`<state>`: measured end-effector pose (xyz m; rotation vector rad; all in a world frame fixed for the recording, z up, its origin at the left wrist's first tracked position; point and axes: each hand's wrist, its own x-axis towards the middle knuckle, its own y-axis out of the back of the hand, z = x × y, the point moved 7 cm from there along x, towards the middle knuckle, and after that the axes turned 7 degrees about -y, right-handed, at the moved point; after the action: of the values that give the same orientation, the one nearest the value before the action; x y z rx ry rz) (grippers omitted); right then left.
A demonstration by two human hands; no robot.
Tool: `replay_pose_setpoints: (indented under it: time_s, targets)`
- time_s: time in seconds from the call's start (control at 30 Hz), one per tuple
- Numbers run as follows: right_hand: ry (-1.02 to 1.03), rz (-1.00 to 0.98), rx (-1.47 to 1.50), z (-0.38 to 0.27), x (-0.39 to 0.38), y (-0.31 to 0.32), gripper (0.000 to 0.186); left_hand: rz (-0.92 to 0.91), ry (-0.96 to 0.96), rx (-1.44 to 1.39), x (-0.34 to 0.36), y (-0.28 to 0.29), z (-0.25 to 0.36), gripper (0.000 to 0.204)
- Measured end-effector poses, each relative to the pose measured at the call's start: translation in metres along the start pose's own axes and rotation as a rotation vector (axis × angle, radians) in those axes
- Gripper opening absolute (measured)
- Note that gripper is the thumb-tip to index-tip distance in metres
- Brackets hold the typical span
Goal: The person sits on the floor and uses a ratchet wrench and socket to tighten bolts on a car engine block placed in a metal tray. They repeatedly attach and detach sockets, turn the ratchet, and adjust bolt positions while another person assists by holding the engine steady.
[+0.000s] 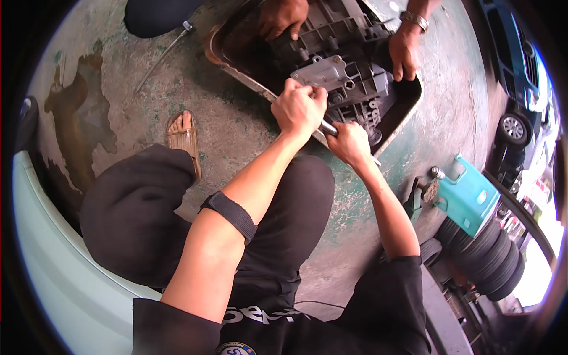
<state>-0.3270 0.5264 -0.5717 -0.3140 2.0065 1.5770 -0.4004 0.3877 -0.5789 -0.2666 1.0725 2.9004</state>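
Note:
A shiny metal tool handle (327,127) runs between my two hands over the near rim of a metal tray. My right hand (349,144) is closed round the handle, and its thin end shows below the fist. At the handle's upper end my left hand (300,108) is closed against the near side of a grey metal gearbox-like housing (322,72); the tool's head is hidden by my fingers. The housing lies in the tray (397,131). Another person's left-side hand (284,18) and right-side hand (405,53), with a wristwatch, rest on the housing and the tray's edge.
A long-handled metal tool (163,59) lies on the stained floor near a dark rounded object (160,15). To the right stand a turquoise container (468,195), stacked tyres (488,257) and a blue car (520,65). A pale car panel (65,254) curves along the left.

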Motion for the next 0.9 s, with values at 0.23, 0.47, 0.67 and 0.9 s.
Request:
replay_pose_setpoints:
  time_s: [0.23, 0.47, 0.67, 0.9]
  targets:
    - [0.013, 0.034, 0.107, 0.007, 0.002, -0.012, 0.016, 0.104, -0.741, -0.317, -0.005, 0.001, 0.014, 0.037]
    - [-0.081, -0.138, 0.260, 0.004, 0.002, -0.010, 0.017, 0.061, -0.732, -0.460, -0.006, -0.003, 0.003, 0.029]
    - [-0.215, -0.212, 0.255, 0.010, 0.002, -0.016, 0.026, 0.156, -0.828, -0.520, -0.006, 0.003, -0.001, 0.032]
    - [-0.136, -0.228, 0.391, 0.011, 0.003, -0.020, 0.027, 0.098, -0.789, -0.621, -0.004, -0.001, -0.006, 0.032]
